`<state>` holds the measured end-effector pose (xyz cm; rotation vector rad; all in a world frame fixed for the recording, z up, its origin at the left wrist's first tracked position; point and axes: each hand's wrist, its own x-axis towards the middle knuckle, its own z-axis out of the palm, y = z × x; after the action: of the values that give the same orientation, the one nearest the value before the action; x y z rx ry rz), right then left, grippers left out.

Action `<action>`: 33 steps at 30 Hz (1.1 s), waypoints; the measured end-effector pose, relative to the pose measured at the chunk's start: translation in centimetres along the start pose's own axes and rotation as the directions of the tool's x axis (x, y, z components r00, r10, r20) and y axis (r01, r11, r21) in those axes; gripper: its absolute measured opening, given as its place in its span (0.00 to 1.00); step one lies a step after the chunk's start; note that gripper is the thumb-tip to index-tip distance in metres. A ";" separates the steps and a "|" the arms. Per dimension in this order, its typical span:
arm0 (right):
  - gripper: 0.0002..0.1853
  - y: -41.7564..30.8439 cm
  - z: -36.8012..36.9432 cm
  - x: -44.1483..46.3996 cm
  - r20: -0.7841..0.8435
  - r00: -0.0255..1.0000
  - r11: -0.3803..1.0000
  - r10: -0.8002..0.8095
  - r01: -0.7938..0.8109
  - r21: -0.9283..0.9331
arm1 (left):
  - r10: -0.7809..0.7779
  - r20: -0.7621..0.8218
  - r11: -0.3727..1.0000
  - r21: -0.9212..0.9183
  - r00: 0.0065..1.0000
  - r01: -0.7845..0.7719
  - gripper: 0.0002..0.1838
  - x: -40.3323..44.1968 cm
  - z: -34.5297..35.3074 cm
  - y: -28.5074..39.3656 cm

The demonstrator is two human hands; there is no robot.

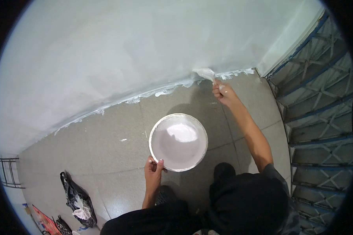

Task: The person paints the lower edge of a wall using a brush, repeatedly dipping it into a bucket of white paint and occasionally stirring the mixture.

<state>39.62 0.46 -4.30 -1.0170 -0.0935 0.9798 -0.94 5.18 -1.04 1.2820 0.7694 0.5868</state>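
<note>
My right hand [223, 92] is closed around the handle of a paintbrush [205, 73], whose white-coated bristles touch the bottom of the wall [145, 51] where it meets the floor. White paint marks the fingers. My left hand [154, 170] grips the near-left rim of a round bucket [151, 143], its thumb over the edge and fingers outside. Pale white paint [176, 145] fills part of the bucket, with a bright patch and a shadow on it. The brush's handle is mostly hidden in my right hand.
Uneven white paint [164, 92] runs along the floor's edge on grey tiles [113, 149]. A folding metal gate [317, 105] stands on the right. A black plastic bag [80, 201] lies at lower left, near a metal rack [8, 172]. My shoes [224, 171] are just behind the bucket.
</note>
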 end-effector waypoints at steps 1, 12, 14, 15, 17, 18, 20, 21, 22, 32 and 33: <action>0.14 -0.3 0.4 -0.5 -0.006 1.000 1.000 -0.017 0.017 -0.015 | 0.001 0.004 1.000 0.001 1.000 -0.001 0.07 0.1 0.0 0.0; 0.18 1.7 2.0 -5.5 -0.003 0.936 0.897 -0.351 0.336 -0.287 | -0.008 -0.001 0.999 0.035 1.000 0.008 0.07 0.2 0.1 0.4; 0.19 3.2 1.4 -3.9 -0.027 0.942 0.894 -0.335 0.309 -0.324 | 0.007 0.004 0.999 0.032 1.000 -0.007 0.07 0.2 0.0 0.2; 0.19 4.4 0.5 -2.9 -0.020 0.944 0.888 -0.331 0.304 -0.344 | 0.017 0.007 0.999 0.029 1.000 -0.017 0.07 0.3 0.0 0.2; 0.19 6.4 -0.9 -0.9 -0.005 0.947 0.875 -0.320 0.294 -0.384 | 0.011 0.005 0.999 0.034 1.000 -0.011 0.06 0.3 -0.1 0.3; 0.19 6.4 -0.9 -0.8 -0.028 0.955 0.892 -0.295 0.264 -0.367 | 0.005 0.001 0.999 0.035 1.000 -0.005 0.06 0.2 -0.1 0.3; 0.19 6.8 -0.9 -0.6 -0.076 0.968 0.923 -0.237 0.200 -0.327 | 0.003 0.005 1.000 0.017 1.000 -0.003 0.06 0.3 -0.2 0.0; 0.19 7.2 -1.2 -0.2 -0.075 0.975 0.931 -0.211 0.177 -0.318 | -0.002 0.009 1.000 0.010 1.000 0.001 0.06 0.2 -0.3 -0.1; 0.19 7.4 -1.4 0.3 -0.072 0.979 0.937 -0.190 0.159 -0.310 | -0.004 0.007 1.000 0.011 1.000 0.004 0.06 0.3 -0.3 -0.1; 0.16 8.2 -1.6 1.0 -0.154 0.986 0.952 -0.057 0.008 -0.305 | 0.006 -0.004 1.000 0.003 1.000 -0.006 0.07 0.1 0.0 0.1; 0.16 8.3 -1.7 1.4 -0.151 0.987 0.957 -0.052 0.006 -0.290 | 0.007 -0.005 1.000 0.001 1.000 -0.007 0.07 0.1 0.0 0.1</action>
<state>35.89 1.61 -12.00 -1.3550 -0.1235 0.8706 -0.89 5.27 -1.01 1.2854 0.7698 0.5961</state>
